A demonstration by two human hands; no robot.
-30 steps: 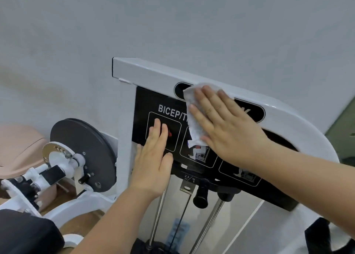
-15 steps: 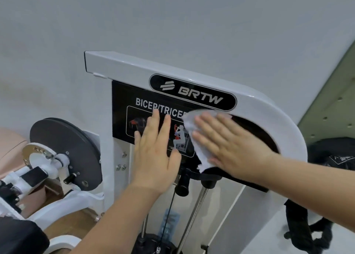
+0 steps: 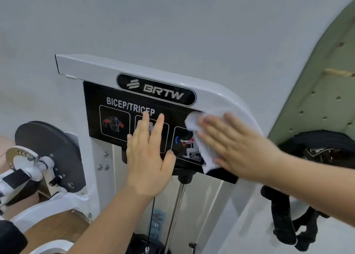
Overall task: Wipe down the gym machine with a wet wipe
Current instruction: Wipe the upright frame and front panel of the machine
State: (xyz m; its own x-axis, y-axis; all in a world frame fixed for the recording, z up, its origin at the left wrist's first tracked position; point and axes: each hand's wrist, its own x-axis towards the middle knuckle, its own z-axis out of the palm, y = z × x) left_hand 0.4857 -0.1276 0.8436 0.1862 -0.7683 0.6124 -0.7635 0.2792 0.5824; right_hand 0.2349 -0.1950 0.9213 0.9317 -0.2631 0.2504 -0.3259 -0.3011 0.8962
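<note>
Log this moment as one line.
phase: wipe | right hand: presses wet wipe flat on black instruction panel | left hand: flat on panel, holding nothing

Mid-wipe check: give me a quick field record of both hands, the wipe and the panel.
left hand: flat on black instruction panel, at its middle, holding nothing
right hand: straight fingers press wet wipe against panel's right end
wet wipe: white, crumpled, partly covering right pictogram
BRTW badge: uncovered, above both hands
</note>
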